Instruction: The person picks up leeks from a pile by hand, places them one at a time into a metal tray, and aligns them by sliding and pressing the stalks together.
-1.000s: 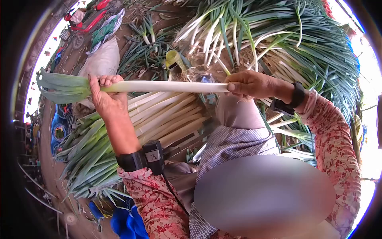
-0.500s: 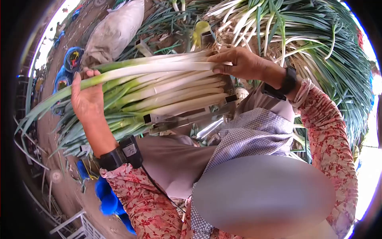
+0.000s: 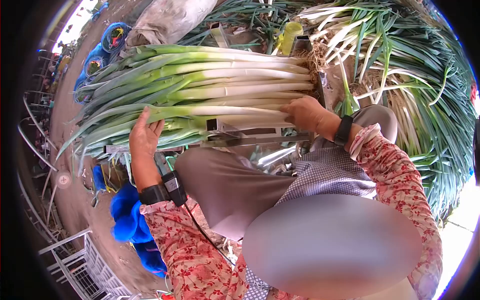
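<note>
A row of leeks (image 3: 227, 92) lies across a metal rack (image 3: 260, 141), white ends to the right and green leaves to the left. My right hand (image 3: 310, 115) is closed at the white end of the nearest leek (image 3: 210, 110), its fingertips partly hidden. Against the same leek's green leaves is my left hand (image 3: 145, 137), palm showing and fingers stretched out and apart. Roots (image 3: 316, 60) bunch at the right end of the row.
A large heap of leeks (image 3: 430, 100) fills the right side. Behind the rack are a pale sack (image 3: 167, 22) and a yellow cylindrical object (image 3: 291, 37). Blue material (image 3: 131, 212) and a white slatted crate (image 3: 92, 265) are at the lower left.
Both hands have come down toward my body with the leek, from above the row to its near side. The leek now lies alongside the others. The view has shifted slightly.
</note>
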A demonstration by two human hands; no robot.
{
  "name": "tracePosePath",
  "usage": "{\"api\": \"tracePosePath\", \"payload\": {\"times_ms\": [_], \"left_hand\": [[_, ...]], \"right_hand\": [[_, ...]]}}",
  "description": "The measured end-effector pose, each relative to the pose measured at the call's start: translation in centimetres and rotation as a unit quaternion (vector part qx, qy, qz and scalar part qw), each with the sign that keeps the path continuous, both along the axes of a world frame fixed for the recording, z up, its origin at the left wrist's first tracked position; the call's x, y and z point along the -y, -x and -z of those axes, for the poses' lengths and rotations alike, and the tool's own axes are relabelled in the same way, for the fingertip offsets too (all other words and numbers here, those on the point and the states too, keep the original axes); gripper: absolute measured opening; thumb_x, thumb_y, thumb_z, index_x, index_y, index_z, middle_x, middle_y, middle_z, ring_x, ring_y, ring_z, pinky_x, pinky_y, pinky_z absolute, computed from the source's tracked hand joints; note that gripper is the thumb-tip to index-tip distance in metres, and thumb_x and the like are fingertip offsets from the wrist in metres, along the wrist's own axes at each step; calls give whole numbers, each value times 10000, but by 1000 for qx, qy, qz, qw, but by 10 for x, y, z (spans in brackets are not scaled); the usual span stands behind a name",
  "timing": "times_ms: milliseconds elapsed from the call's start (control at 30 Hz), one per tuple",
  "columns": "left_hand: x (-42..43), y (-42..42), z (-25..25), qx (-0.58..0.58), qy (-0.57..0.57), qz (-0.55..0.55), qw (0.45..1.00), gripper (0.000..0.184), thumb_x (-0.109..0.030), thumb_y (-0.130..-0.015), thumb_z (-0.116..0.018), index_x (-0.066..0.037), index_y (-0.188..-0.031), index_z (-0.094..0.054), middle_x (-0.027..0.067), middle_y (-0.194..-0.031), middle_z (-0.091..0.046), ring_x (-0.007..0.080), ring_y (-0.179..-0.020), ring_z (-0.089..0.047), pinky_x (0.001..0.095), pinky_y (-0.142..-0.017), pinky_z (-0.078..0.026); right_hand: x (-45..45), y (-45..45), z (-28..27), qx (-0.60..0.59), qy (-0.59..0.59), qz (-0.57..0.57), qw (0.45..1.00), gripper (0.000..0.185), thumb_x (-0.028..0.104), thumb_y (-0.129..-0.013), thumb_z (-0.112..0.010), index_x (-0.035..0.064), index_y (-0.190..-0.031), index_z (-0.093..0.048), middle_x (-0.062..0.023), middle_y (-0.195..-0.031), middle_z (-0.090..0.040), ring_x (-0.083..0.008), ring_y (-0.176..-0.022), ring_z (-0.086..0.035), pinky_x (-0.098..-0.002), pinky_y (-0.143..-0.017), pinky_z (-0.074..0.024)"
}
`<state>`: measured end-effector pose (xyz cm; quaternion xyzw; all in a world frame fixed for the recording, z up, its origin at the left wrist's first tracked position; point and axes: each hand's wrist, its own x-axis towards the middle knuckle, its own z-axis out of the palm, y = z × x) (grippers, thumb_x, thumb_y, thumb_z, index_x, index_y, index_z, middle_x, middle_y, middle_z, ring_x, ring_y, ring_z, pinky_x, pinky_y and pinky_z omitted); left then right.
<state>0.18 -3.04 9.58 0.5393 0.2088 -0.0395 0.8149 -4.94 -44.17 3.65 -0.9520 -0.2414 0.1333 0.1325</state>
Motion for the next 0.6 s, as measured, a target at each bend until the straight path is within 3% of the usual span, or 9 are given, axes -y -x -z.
{"api": "tracePosePath", "payload": {"times_ms": [133,233,433,600], "left_hand": [[-5,4,9,-96,-51,32,994,409,-214,-760,-722,-27,-1083,-553,130,-1004,-608,258,-894,-624,305,-758,-522],[-3,7,11,-90,-63,32,993,424,-227,-750,-734,-42,-1087,-554,116,-997,-613,244,-879,-631,289,-734,-525],[9,6,8,-85,-104,21,991,438,-249,-742,-746,-47,-1083,-560,70,-1021,-605,234,-878,-632,283,-732,-515],[8,1,-1,-70,-82,10,994,435,-252,-739,-748,-43,-1073,-564,55,-1029,-596,232,-867,-634,274,-716,-516]], "right_hand": [[7,4,7,10,25,1,1000,178,199,-717,-613,88,-854,-635,-132,-878,-629,-307,-853,-605,-413,-733,-479],[7,4,12,10,38,19,999,257,218,-712,-643,101,-940,-632,-119,-856,-606,-300,-846,-591,-398,-739,-474],[16,-3,12,-17,-7,42,999,176,198,-723,-622,100,-869,-614,-83,-967,-606,-304,-922,-578,-397,-759,-477],[10,-1,-11,66,-9,90,994,283,169,-735,-625,113,-1010,-591,-96,-992,-597,-305,-957,-566,-394,-801,-464]]}}
